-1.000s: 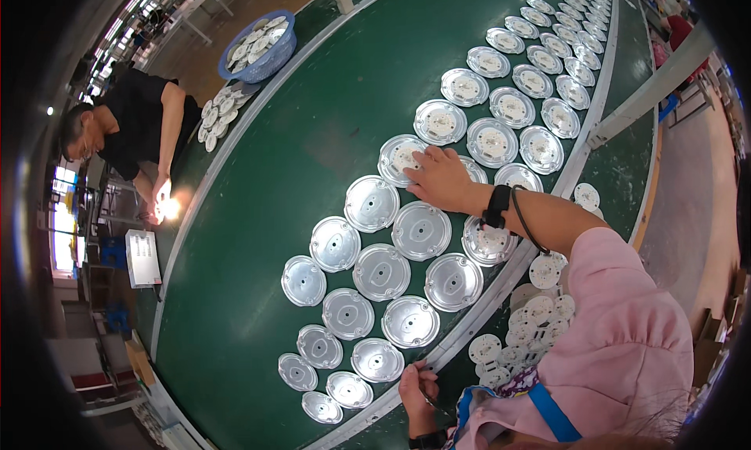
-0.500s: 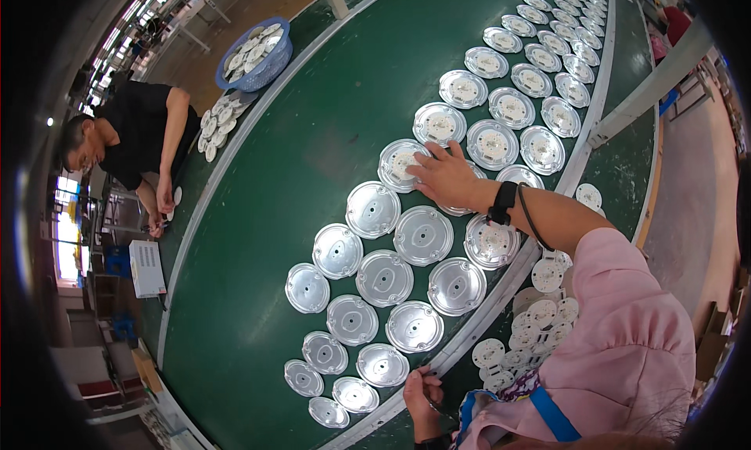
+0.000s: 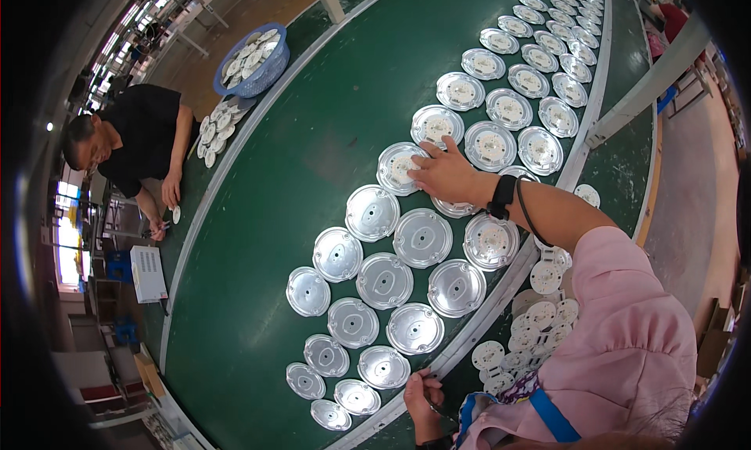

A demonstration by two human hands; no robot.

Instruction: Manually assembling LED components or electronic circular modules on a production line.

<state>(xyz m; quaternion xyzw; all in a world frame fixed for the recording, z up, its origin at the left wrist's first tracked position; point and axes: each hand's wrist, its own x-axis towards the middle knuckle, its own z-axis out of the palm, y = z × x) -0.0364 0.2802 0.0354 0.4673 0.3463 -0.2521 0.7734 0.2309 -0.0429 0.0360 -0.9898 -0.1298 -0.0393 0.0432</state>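
Note:
My right hand [image 3: 450, 174], with a black watch above it, reaches over the green work surface [image 3: 313, 137]. Its fingers are spread and touch a white round board [image 3: 397, 168] lying in a silvery round metal plate [image 3: 383, 182]. Part of that plate and of a neighbouring one is hidden under the hand. Down by the metal rail [image 3: 461, 351], my left hand [image 3: 422, 391] is closed, its fingers curled together. A thin dark thing shows beside those fingers, too small to name. Nearest to this hand lies a bare metal plate [image 3: 383, 366] with a hole in its middle.
Several rows of plates with white boards [image 3: 490, 146] run to the far right. Loose white boards [image 3: 540, 317] are heaped beyond the rail, next to my sleeve. Across the surface, a co-worker [image 3: 141, 141] handles a small disc near a blue basket [image 3: 254, 59] and a grey box [image 3: 147, 274].
My right hand stays at the same board, its fingers shifted slightly. The plates sit marginally lower in the picture near me. The co-worker's hands and head have moved a little. My left hand looks the same.

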